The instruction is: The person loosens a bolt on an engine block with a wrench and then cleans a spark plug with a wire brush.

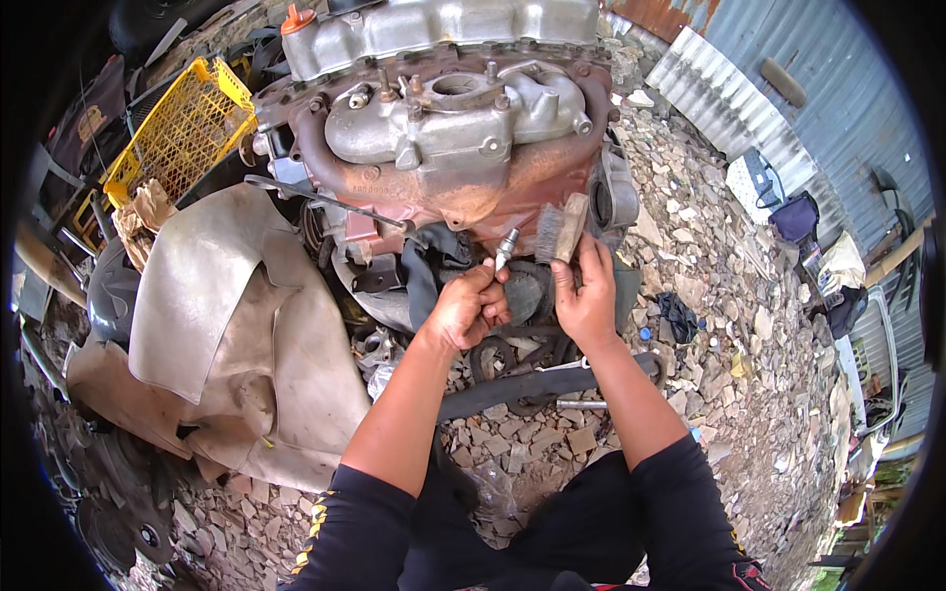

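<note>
My left hand (473,303) is closed on a spark plug (506,246), pinched between thumb and fingers with its metal end pointing up and away. To its right, my right hand (588,293) grips a wire brush (563,230) by its wooden block, the grey bristles facing left toward the spark plug. Plug and bristles are a small gap apart. Both hands are in front of a large engine (463,118) with a silver cover, a rusty manifold and a reddish block.
Tan sheets of upholstery (246,345) lie at the left, below a yellow plastic crate (182,128). A dark strap-like bar (542,386) lies between my forearms. Stone rubble (729,295) covers the ground, and corrugated metal sheets (847,108) stand at the far right.
</note>
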